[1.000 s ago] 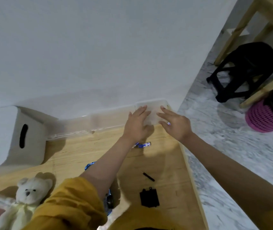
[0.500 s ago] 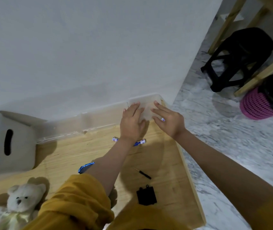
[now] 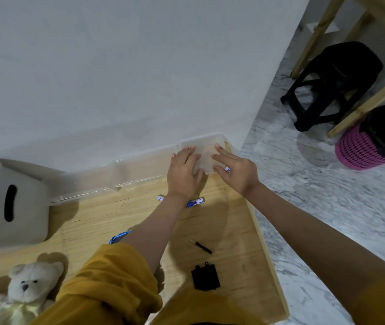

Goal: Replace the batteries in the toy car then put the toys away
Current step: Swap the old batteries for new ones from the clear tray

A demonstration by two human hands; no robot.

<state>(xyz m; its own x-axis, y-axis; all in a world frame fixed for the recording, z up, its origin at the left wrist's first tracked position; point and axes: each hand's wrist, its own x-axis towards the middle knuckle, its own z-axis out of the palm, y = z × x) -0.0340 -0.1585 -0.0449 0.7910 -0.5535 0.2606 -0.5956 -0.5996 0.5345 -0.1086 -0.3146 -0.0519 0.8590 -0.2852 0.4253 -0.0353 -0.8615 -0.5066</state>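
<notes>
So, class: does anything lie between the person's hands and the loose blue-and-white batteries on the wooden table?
Nothing visible blocks them. The blue-and-white batteries lie under the left hand's wrist; both hands, right hand included, rest on the clear plastic box.

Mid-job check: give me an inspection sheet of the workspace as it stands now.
Surface: wooden table against a white wall.
Job's things: two batteries lying under the left wrist; small screwdriver; black cover; clear plastic box at the wall.
Clutter: white teddy bear; white bin.
Hands: left hand flat on the box; right hand pinching a battery.
Cables: nothing seen.
Surroundings: marble floor, black stool, pink basket.
</notes>
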